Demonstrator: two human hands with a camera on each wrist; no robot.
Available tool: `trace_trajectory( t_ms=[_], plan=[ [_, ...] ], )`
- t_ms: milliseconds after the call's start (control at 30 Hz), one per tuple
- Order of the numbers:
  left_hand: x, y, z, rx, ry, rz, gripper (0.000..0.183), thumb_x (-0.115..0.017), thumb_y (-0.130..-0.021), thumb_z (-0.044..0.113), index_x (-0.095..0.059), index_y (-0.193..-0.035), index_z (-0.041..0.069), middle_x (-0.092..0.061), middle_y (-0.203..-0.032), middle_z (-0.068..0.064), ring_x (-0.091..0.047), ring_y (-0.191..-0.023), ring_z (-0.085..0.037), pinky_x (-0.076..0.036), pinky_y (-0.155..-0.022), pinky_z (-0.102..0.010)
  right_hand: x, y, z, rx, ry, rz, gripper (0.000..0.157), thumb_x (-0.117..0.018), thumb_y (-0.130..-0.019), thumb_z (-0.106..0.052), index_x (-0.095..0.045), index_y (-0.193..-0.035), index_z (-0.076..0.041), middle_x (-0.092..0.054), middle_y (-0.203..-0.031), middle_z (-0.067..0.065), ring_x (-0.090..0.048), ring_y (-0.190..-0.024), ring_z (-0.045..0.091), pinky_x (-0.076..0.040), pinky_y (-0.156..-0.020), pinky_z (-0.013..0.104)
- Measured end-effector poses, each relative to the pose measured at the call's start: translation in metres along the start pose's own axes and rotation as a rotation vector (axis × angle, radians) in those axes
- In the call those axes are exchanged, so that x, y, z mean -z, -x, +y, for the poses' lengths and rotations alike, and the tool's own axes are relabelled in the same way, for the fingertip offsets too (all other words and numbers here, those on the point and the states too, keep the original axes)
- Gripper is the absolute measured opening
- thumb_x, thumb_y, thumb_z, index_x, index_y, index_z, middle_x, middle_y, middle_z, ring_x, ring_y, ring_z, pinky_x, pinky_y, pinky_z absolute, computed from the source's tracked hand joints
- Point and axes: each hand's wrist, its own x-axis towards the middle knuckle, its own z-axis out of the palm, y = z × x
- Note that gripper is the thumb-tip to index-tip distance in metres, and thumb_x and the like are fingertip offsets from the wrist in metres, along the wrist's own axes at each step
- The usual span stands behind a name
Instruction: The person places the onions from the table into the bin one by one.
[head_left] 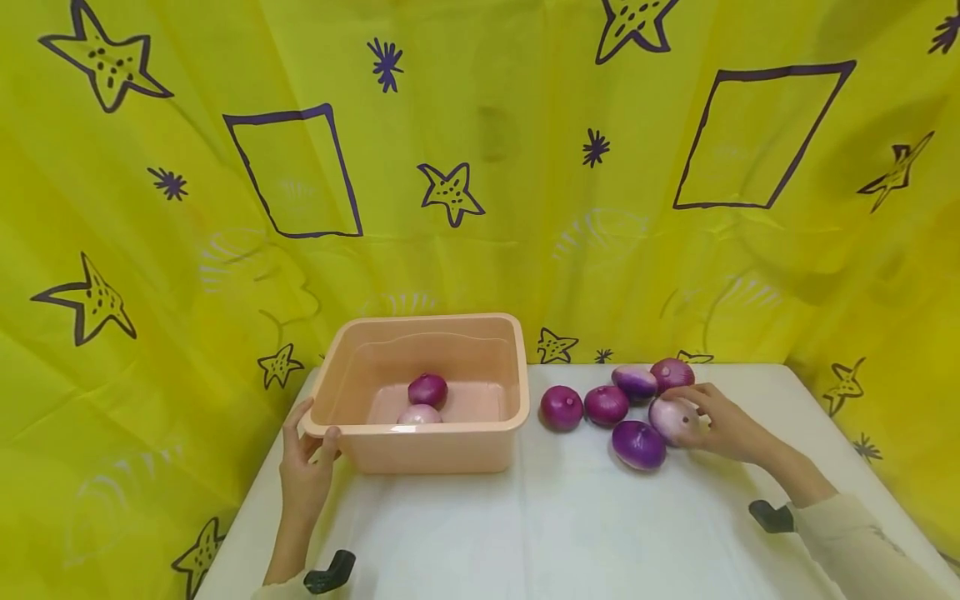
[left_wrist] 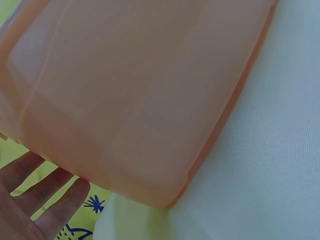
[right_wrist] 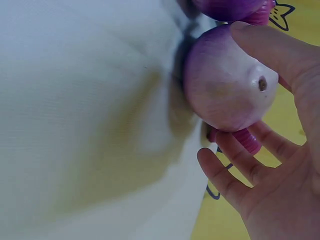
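My left hand (head_left: 307,467) holds the front left corner of a peach plastic basin (head_left: 427,450), thumb at the front and fingers along the side. In the left wrist view its fingers (left_wrist: 57,200) lie against the basin wall (left_wrist: 125,110). Inside sit a dark purple onion (head_left: 427,390) and a pale one, partly hidden by the front rim. On the right, my right hand (head_left: 720,423) grips a pale purple-white onion (right_wrist: 227,82) between thumb and fingers. That onion is at the right of a cluster of onions.
Beside the held onion lie a dark purple onion (head_left: 639,445), a two-toned onion (head_left: 634,382) and a magenta onion (head_left: 672,376). Two more onions lie nearer the basin. Everything stands on a white-covered table (head_left: 555,533), with a patterned yellow curtain (head_left: 510,275) behind and at the sides.
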Motion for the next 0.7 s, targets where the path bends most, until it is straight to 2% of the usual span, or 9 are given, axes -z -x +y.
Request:
trace_trajectory(
  t_ms=[133,300,400,567,700],
  plan=[
    [-0.0002,0.0003,-0.0005,-0.003,-0.005,0.004,0.06,-0.06,-0.105,0.022,-0.03,-0.158,0.021,-0.04,-0.159,-0.016,-0.055,-0.108,0.006,-0.053,-0.08,-0.01,-0.005,0.0025,0.0036,0.007,-0.006,0.0,0.066,-0.094,-0.072,-0.014,-0.061,-0.129,-0.007,-0.059,-0.113,0.013,-0.055,-0.098,0.024,-0.059,-0.075,0.042],
    [0.0002,0.0004,0.0014,-0.005,-0.008,0.008,0.06,-0.061,-0.105,0.022,-0.031,-0.157,0.022,-0.042,-0.158,-0.018,-0.055,-0.108,0.006,-0.052,-0.08,-0.009,-0.0072,0.0037,0.0054,-0.024,-0.042,-0.01,0.075,-0.094,-0.071,-0.013,-0.055,-0.134,-0.004,-0.06,-0.11,0.015,-0.06,-0.086,0.019,-0.057,-0.07,0.034],
    [0.0003,0.0005,0.002,-0.009,0.003,0.002,0.06,-0.06,-0.105,0.021,-0.03,-0.158,0.021,-0.042,-0.158,-0.019,-0.055,-0.108,0.006,-0.052,-0.08,-0.01,-0.0077,0.004,0.0055,-0.04,-0.072,-0.013,0.077,-0.094,-0.071,-0.009,-0.051,-0.135,-0.002,-0.061,-0.11,0.018,-0.064,-0.08,0.02,-0.058,-0.068,0.033],
    [-0.0002,0.0002,0.0016,-0.012,0.012,-0.003,0.06,-0.059,-0.105,0.021,-0.03,-0.158,0.02,-0.04,-0.159,-0.018,-0.055,-0.11,0.003,-0.053,-0.081,-0.012,-0.0083,0.004,0.0057,-0.089,-0.102,-0.027,0.077,-0.092,-0.073,-0.006,-0.048,-0.137,-0.002,-0.062,-0.114,0.024,-0.067,-0.078,0.02,-0.059,-0.069,0.033],
    [0.0,0.0002,0.0016,-0.002,0.009,-0.003,0.06,-0.06,-0.105,0.022,-0.03,-0.157,0.021,-0.039,-0.159,-0.015,-0.055,-0.112,0.0,-0.054,-0.082,-0.013,-0.0085,0.0044,0.0069,-0.11,-0.101,-0.035,0.077,-0.091,-0.075,-0.007,-0.048,-0.138,-0.003,-0.064,-0.115,0.024,-0.068,-0.079,0.017,-0.058,-0.07,0.031]
  ],
)
